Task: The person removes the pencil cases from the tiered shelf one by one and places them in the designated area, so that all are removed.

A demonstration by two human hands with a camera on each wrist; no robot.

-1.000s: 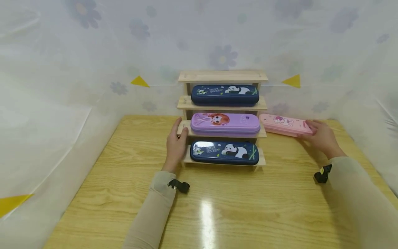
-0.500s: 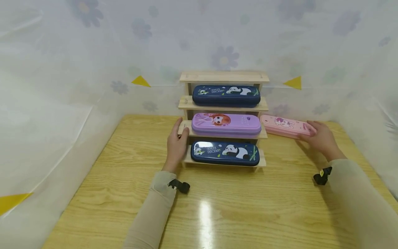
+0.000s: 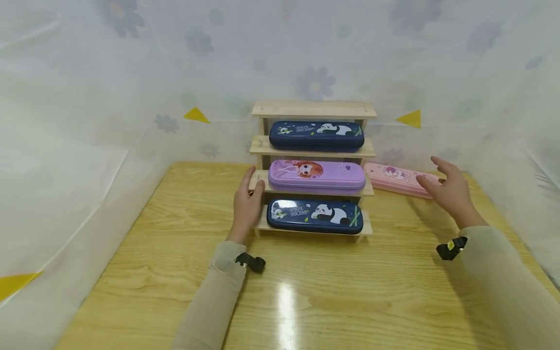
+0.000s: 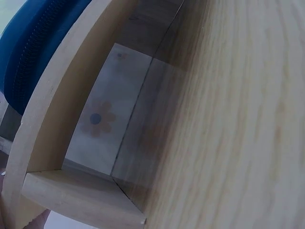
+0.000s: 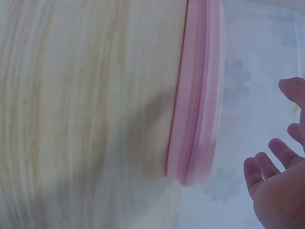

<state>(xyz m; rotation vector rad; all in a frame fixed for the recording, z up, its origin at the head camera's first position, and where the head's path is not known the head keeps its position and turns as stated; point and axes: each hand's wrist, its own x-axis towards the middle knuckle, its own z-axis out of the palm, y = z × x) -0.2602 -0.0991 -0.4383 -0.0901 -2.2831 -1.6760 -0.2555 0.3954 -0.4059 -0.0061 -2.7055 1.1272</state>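
A stepped wooden rack point(image 3: 312, 108) holds two navy panda pencil cases, one on the upper step point(image 3: 317, 141) and one on the bottom step point(image 3: 315, 221), with a purple pencil case point(image 3: 332, 175) between them. At the rack's left end, my left hand point(image 3: 248, 209) grips a step board between thumb and fingers. A pink rabbit pencil case point(image 3: 393, 179) lies on the table to the right of the rack. Over its right end my right hand point(image 3: 452, 194) has its fingers spread. In the right wrist view that hand is apart from the pink case point(image 5: 198, 95).
The wooden table point(image 3: 332, 287) backs onto a white flower-printed sheet point(image 3: 262, 58), which also closes off both sides. The rack's top board bears no case. Each wrist wears a black camera strap.
My right hand has let go of the pink pencil case, lifting and spreading its fingers. The case lies in about the same place, and my left hand stays on the rack.
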